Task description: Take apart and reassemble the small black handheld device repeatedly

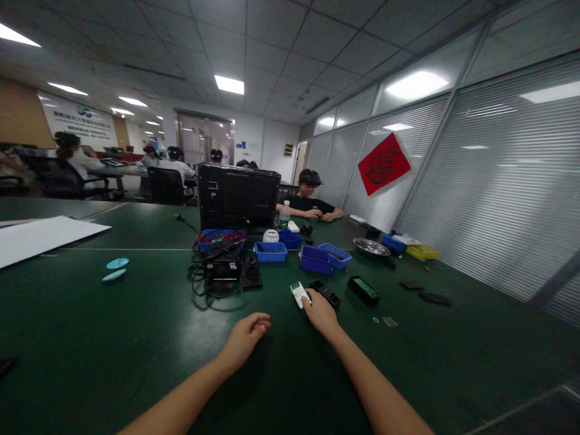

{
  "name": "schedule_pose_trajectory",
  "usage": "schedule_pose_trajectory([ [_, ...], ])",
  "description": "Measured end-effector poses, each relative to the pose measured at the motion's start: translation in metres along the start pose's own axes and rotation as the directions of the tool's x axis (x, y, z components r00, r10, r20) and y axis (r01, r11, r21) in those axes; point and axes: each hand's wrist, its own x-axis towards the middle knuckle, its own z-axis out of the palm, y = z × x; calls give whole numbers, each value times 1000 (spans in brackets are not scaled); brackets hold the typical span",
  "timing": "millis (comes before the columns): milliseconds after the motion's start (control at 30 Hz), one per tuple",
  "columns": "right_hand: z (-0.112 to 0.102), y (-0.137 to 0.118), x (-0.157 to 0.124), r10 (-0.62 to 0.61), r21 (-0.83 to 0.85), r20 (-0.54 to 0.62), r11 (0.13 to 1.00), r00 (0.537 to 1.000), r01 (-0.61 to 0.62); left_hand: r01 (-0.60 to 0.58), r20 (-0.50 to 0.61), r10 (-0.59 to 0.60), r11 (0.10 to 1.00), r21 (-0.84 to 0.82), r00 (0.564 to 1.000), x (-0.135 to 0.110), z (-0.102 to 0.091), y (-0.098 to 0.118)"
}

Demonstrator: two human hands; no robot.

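While the left hand point(245, 336) curls loosely, a white board point(298, 292) juts beyond the gripping right hand point(321, 313).

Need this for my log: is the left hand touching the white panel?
No, the right hand touches the white panel; the left hand is apart from it.

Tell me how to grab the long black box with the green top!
I'd come from above and pinch the black box across its two long sides near the middle: it lies flat, looks narrow that way, and nothing covers its green top.
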Motion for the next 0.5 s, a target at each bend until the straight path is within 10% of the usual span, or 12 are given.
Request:
schedule_pose_trajectory([
  [500,-31,18,2,-4,-264,-266,962,964,-69,-16,6,16,1000,18,1000,2,0,-6],
])
